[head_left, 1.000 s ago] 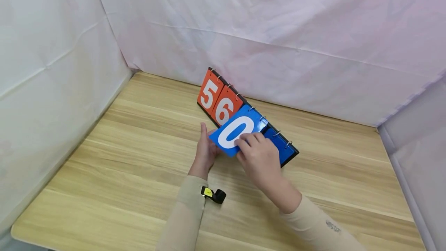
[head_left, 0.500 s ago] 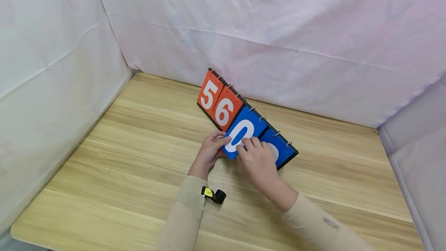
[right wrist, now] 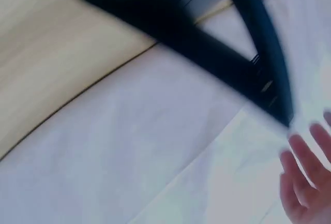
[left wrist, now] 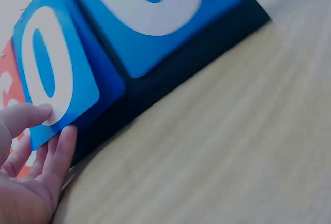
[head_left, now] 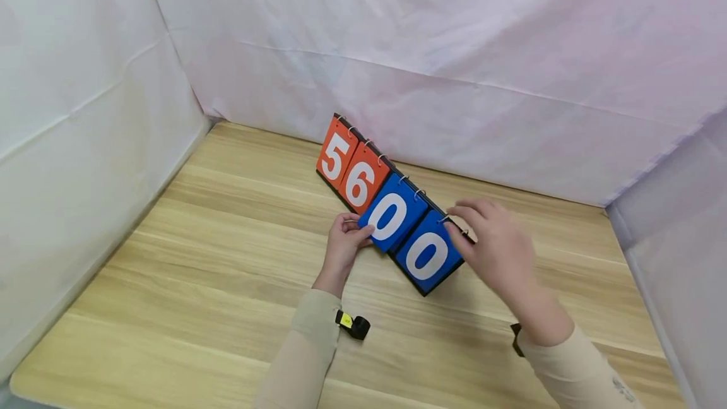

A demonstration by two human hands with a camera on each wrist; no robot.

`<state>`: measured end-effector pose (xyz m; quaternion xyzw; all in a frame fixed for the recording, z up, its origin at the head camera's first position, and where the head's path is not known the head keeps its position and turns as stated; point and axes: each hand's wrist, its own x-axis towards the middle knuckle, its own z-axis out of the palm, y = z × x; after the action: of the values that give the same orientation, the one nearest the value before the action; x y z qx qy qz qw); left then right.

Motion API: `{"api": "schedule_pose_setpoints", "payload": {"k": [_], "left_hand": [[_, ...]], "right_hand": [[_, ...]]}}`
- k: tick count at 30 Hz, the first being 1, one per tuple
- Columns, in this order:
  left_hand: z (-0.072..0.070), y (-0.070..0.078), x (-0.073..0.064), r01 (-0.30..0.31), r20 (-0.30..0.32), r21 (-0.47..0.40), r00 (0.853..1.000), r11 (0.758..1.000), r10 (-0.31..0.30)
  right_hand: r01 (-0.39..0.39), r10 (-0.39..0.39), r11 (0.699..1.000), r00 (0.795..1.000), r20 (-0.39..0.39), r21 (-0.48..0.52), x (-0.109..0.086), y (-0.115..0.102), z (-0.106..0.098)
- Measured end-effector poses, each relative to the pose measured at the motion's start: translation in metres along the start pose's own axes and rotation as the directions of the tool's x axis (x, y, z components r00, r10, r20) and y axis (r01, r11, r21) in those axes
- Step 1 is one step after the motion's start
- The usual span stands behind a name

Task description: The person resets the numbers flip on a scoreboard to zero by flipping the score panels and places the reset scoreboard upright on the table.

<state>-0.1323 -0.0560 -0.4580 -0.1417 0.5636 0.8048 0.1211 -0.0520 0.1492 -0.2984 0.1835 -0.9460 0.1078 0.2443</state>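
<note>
Diagonally, scoreboard (head_left: pixel 396 204) lengthwise, right end nearer

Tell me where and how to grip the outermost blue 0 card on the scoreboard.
Probably best from the front, pinching the outermost blue 0 card at its lower edge: rings hold only the top. It lies close to the black backing, so that edge may need lifting first.

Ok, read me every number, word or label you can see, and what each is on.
"5", white, on the outer red card.
"6", white, on the inner red card.
"0", white, on the inner blue card.
"0", white, on the outer blue card.
Too small to read: yellow label at the left sleeve.
Too blurred to read: grey print on the right sleeve.
</note>
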Motion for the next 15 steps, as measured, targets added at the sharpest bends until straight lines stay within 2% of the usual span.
{"api": "schedule_pose_setpoints", "payload": {"k": [2,4,7,12,15], "left_hand": [[0.002,-0.002,0.0,-0.024,-0.022,0.024,0.999,0.999,0.025],[0.004,-0.003,-0.001,-0.047,-0.037,0.045,0.998,0.998,0.048],[0.006,-0.003,-0.003,-0.072,-0.047,0.076,0.996,0.995,0.076],[0.008,-0.004,-0.004,-0.079,-0.043,0.131,0.995,0.988,0.085],[0.007,-0.002,-0.007,-0.125,-0.057,0.246,0.988,0.961,0.143]], "right_hand": [[-0.065,0.064,0.998,0.992,0.108,0.006,-0.003,0.013,-0.004],[-0.099,0.089,0.994,0.975,0.206,0.039,-0.006,0.023,-0.003],[-0.095,0.057,0.989,0.951,0.303,0.112,-0.012,0.032,0.0],[-0.058,-0.015,0.98,0.933,0.361,0.191,-0.018,0.036,0.005],[-0.058,-0.018,0.98,0.927,0.375,0.189,-0.021,0.034,0.005]]}}
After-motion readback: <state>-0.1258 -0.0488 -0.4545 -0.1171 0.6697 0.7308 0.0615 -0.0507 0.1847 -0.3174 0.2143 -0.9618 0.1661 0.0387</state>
